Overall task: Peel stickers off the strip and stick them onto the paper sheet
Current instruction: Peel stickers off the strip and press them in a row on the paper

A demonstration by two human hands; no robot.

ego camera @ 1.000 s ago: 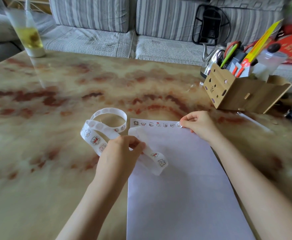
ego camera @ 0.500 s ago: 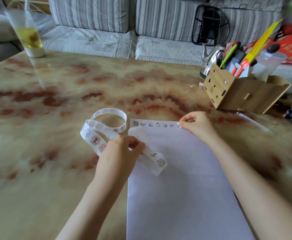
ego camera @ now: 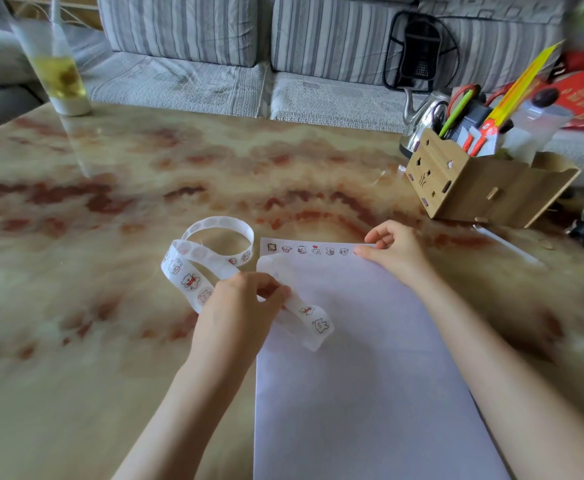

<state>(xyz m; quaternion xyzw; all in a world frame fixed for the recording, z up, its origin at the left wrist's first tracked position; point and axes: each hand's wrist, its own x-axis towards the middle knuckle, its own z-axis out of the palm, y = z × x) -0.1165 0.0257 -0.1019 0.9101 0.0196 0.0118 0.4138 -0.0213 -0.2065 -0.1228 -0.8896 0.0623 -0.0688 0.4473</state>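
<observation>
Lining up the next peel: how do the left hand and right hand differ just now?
The left hand pinches the sticker strip, lifted over the paper sheet's left edge; the right hand holds no strip, one fingertip on the sheet's top edge. The left hand is nearer the person's body; the right hand is farther, at the sticker row's right end. Both have curled fingers.

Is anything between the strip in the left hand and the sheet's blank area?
Nothing visible. The strip, pinched by the left hand, overhangs the paper sheet; the right hand touches only its top edge.
</observation>
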